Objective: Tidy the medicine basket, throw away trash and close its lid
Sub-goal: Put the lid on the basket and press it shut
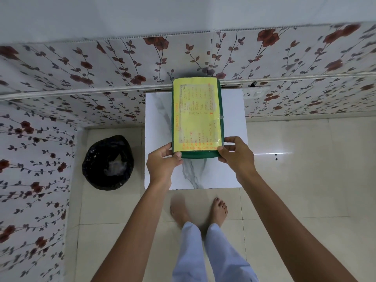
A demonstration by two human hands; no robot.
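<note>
— Both forearms come up from the bottom of the view, over bare feet [198, 211] and pale blue trouser legs [211, 251] on the cream floor tiles [295, 180]. What do the hands hold?

— Each has a grip on a near corner of the green lid [196, 117]. On the left hand [162, 162] the thumb lies on top of the lid and the fingers curl under its edge; the right hand [237, 154] does the same at the other corner, so both grips are closed on the lid.

— And the basket?

— It is hidden under the lid. Whether the lid sits fully shut cannot be told from above. A yellow sheet [196, 115] with orange writing, too blurred to read, covers nearly all of the lid's top.

— Where does it stand?

— On a white marbled tabletop [232, 169], at the middle and far part, its back end near the wall. The near strip of the tabletop is bare.

— Anything round about?

— A bin [108, 162] lined with a black bag stands on the floor just left of the tabletop, with something pale and crumpled inside. Floral wallpaper [61, 64] covers the back and left walls, and a white socket plate [256, 92] sits on the back wall to the right of the lid.
</note>
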